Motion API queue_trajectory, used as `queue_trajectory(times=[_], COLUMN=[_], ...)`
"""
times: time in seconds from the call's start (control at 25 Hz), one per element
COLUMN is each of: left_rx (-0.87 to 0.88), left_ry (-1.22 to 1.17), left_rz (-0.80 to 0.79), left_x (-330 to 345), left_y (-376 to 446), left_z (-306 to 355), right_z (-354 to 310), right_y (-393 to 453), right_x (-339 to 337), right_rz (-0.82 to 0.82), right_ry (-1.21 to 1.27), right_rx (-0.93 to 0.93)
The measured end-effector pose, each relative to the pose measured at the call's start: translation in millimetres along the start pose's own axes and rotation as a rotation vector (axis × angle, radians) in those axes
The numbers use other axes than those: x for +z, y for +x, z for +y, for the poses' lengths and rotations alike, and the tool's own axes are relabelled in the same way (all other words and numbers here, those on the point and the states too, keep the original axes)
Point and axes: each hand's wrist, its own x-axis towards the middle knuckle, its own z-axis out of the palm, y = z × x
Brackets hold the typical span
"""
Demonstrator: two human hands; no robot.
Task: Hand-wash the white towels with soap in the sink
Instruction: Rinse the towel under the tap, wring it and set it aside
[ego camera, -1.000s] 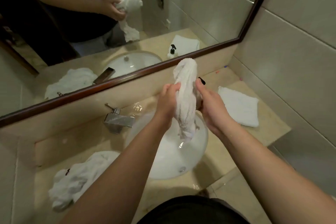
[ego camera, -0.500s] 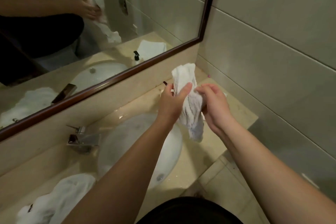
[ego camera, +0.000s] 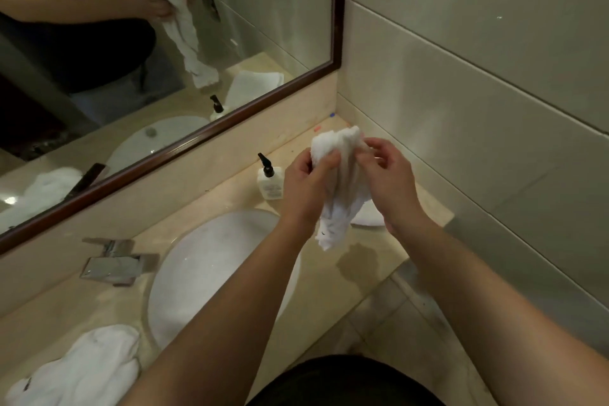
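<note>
Your left hand point(ego camera: 304, 188) grips twisted white towel point(ego camera: 339, 188) near top, thumb pressed across it. Your right hand point(ego camera: 389, 184) pinches same towel's upper edge with fingertips. Towel hangs bunched between both hands, above counter point(ego camera: 333, 277) just right of sink point(ego camera: 211, 267), not over basin. Soap bottle point(ego camera: 270, 183) stands behind left hand. 2 more towels: folded one point(ego camera: 367, 216) under right hand, crumpled one point(ego camera: 82, 369) left of sink. Faucet point(ego camera: 115, 262) beside basin. Mirror point(ego camera: 336, 10) above.
</note>
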Motion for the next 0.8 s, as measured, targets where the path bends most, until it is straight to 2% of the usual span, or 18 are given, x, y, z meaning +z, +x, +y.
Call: queue_trajectory(times=[0.16, 0.32, 0.44, 0.56, 0.68, 0.72, 0.8], left_rx=[-0.075, -0.081, -0.095, -0.126, -0.139, -0.143, -0.154], left_ry=[-0.065, -0.058, 0.016, -0.006, -0.034, -0.021, 0.004], left_rz=[-0.010, -0.052, -0.023, 0.013, -0.011, -0.013, -0.014], left_x=[22, 34, 40, 41, 43, 45, 47], left_y=[4, 8, 12, 17, 19, 20, 21], left_z=[-7, -9, -11, -12, -11, -10, -4], right_z=[6, 12, 12, 15, 9, 7, 5], right_y=[12, 17, 19, 17, 18, 18, 20], right_x=[-13, -22, -27, -25, -28, -30, -32], right_rz=[0.120, 0.071, 0.078, 0.082, -0.114, -0.159, -0.100], right_ry=[-0.076, -0.088, -0.109, -0.014, 0.094, 0.095, 0.053], right_rx=[-0.073, -0.117, -0.162, -0.011, 0.251, 0.281, 0.190])
